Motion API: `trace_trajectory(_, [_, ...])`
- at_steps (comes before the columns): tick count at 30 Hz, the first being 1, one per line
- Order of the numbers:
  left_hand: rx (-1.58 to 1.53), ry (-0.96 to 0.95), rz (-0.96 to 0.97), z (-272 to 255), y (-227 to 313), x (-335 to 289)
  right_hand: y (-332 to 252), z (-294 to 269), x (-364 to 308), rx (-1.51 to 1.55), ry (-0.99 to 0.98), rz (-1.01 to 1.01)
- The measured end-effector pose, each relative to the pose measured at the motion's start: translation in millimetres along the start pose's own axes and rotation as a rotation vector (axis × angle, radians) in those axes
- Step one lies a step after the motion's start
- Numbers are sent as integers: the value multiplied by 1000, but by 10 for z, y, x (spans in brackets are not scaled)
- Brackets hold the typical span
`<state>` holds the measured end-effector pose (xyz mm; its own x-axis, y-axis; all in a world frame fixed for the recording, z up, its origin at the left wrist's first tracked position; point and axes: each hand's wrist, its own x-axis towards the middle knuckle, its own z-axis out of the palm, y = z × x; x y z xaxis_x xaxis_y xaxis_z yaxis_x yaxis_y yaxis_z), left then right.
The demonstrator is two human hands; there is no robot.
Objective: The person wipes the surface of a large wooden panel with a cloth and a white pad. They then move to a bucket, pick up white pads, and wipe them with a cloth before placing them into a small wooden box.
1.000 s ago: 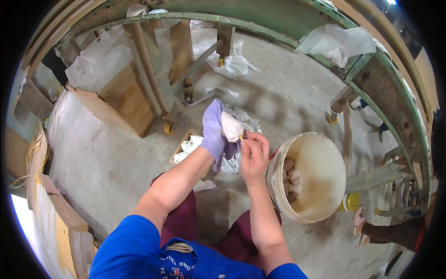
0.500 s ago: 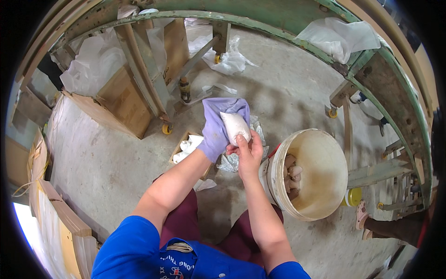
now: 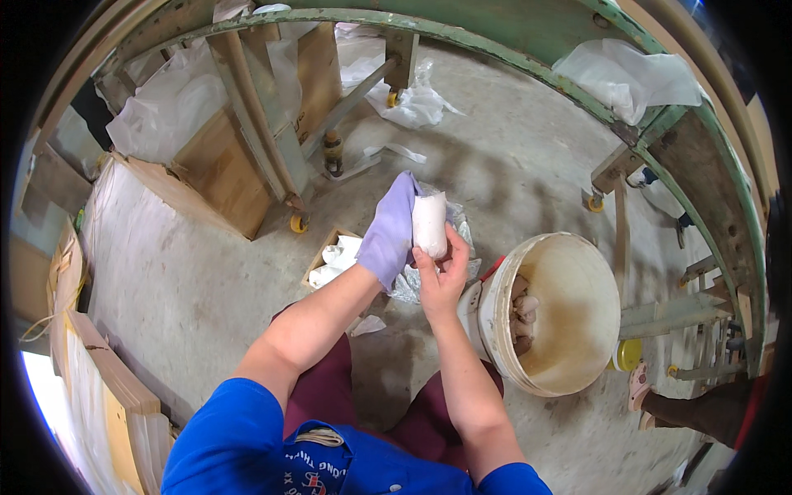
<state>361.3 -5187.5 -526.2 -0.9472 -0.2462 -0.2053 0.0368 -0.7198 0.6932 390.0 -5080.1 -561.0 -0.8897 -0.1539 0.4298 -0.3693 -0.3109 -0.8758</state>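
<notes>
A pale pinkish-white piece (image 3: 430,224), rounded and roughly cylindrical, stands nearly upright between my two hands; its material I cannot make out. My right hand (image 3: 446,272) grips its lower end, thumb in front and fingers round the far side. Lavender cloth (image 3: 396,216) covers my left hand (image 3: 384,247) like a mitt, so its fingers are hidden; its edge lies against the piece's left side. Below them sit a small open box (image 3: 316,262) with several white pieces (image 3: 337,257) and some crinkled clear plastic (image 3: 404,287).
A white bucket (image 3: 577,247) at right, tipped toward me, holds several pinkish pieces (image 3: 523,309). A green-edged bench (image 3: 495,51) on wheeled legs curves across the far side. A cardboard box (image 3: 219,165) with plastic sheeting stands left. Another person's leg (image 3: 701,417) shows at right.
The piece has turned more upright in my right hand. My cloth-covered left hand has swung from spread behind it to edge-on at its left side.
</notes>
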Motion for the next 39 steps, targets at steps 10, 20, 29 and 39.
trace_trajectory(10, [1458,-134,716,111,-97,-255,177,-243,118,-244,142,38])
trace_trajectory(20, [1104,82,822,-310,-81,28,-76,11,21,-52,-105,40])
trace_trajectory(29, [1685,56,365,443,94,-284,270,-355,130,279,62,525])
trace_trajectory(39, [1471,-68,828,56,-118,-159,201,-143,29,-195,49,90])
